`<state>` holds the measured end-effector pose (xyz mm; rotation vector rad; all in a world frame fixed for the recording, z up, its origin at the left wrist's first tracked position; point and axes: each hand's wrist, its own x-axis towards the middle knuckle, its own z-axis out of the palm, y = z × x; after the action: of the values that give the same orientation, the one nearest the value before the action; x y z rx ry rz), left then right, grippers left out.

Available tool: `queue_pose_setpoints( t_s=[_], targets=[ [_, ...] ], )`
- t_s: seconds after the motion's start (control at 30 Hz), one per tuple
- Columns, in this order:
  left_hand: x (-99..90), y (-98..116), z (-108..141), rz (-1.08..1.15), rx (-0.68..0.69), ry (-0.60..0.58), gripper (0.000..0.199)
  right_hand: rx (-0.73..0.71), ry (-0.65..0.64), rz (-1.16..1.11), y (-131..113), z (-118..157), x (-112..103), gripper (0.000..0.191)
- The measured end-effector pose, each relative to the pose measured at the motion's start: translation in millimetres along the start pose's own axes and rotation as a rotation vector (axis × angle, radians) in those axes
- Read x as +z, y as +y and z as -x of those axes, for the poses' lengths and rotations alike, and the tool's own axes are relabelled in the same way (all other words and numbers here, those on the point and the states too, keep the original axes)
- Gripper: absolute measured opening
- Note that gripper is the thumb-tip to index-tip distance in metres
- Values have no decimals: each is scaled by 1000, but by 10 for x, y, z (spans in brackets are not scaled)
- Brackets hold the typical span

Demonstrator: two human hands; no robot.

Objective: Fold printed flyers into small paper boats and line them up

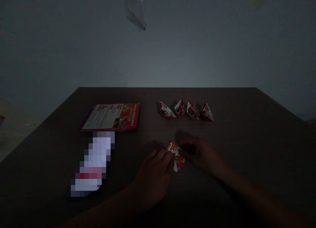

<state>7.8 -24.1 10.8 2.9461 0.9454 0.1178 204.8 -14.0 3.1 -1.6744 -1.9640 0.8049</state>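
A small red and white printed paper (178,158), folded to roughly a square, lies between my two hands near the middle of the table. My left hand (156,173) rests over its left part, fingers bent and touching it. At its right edge, the thumb and forefinger of my right hand (199,154) pinch the paper. Beyond my hands, several small folded paper pieces (193,110) in the same red and white print stand side by side in a row.
A stack of red and white printed sheets (110,117) lies at the left on the dark table (234,129). In front of it is a pixelated, pale, elongated object (92,165). A clear plastic bag (135,9) shows against the wall above.
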Motion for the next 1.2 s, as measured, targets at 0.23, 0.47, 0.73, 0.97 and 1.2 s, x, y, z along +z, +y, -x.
queue_pose_setpoints(
  t_s=[0.23,0.47,0.73,0.97,1.2],
  targets=[
    [9,1,7,-5,-9,-21,22,46,11,13,2,6,-16,17],
    [-18,-11,1,9,-7,-30,26,84,12,11,21,2,-60,21],
    [-11,-15,15,2,-8,-42,26,143,-26,13,57,-12,-108,23],
    [-39,-25,7,14,-11,-41,28,122,-78,-31,107,-8,-142,16],
    [-32,-10,-3,38,-6,-34,24,78,-95,-78,171,43,-186,15]
  ],
)
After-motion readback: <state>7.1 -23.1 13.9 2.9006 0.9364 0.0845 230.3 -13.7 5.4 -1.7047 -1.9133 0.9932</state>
